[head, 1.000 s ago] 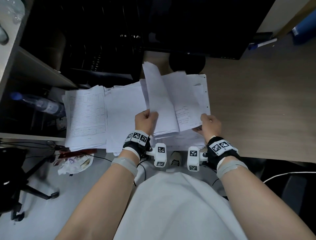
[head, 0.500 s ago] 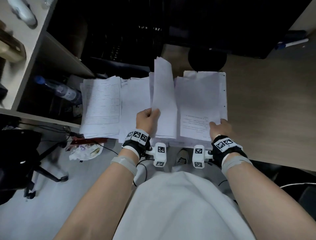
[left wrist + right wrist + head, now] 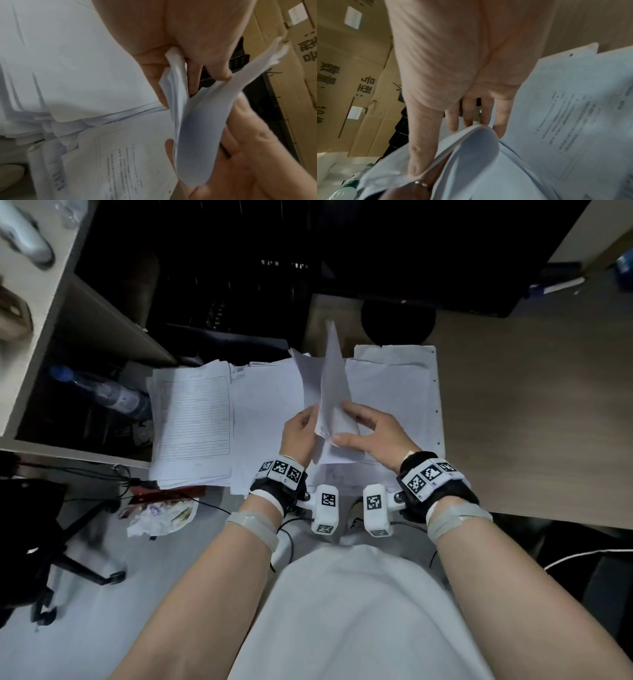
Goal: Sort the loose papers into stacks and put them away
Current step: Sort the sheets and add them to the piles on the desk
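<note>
Nearest, both hands meet over the bench [image 3: 513,412] edge: the left hand [image 3: 299,436] pinches a bent sheaf [image 3: 330,392] upright, while the right hand [image 3: 375,436] takes its lower corner between thumb and fingers. Beyond and beside them lie three stacks: lined forms [image 3: 193,419] left, blank sheets [image 3: 267,405] middle, printed pages [image 3: 394,392] right. Sorting looks well underway, though nothing seems put away yet.
</note>
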Available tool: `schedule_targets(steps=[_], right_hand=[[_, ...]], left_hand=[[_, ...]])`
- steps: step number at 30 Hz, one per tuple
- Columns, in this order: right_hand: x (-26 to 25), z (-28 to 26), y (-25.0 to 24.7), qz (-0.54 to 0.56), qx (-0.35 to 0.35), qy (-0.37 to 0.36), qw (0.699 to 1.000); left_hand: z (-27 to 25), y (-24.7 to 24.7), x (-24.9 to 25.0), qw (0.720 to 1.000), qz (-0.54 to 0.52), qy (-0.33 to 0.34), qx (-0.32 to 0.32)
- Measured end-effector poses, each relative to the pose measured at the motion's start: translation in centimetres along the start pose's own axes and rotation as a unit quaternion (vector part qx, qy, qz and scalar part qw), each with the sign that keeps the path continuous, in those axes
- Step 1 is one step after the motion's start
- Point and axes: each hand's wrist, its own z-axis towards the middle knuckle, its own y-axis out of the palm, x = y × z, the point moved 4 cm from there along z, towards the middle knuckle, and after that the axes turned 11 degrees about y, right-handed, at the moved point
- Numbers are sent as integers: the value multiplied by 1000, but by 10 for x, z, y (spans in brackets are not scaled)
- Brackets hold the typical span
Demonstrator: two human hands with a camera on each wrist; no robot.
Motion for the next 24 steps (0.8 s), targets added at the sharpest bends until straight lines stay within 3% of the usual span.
schedule_targets(steps=[6, 14, 24], right_hand=[[-4, -9, -5, -37, 4, -7, 999], [-23, -7, -8, -92, 9, -13, 996], [-34, -4, -8, -10, 21, -30, 999]], left_hand=[[2, 7, 12, 997, -77, -12, -8], [3, 11, 26, 996, -89, 5, 3], [1, -4, 33, 994, -104, 2, 41]])
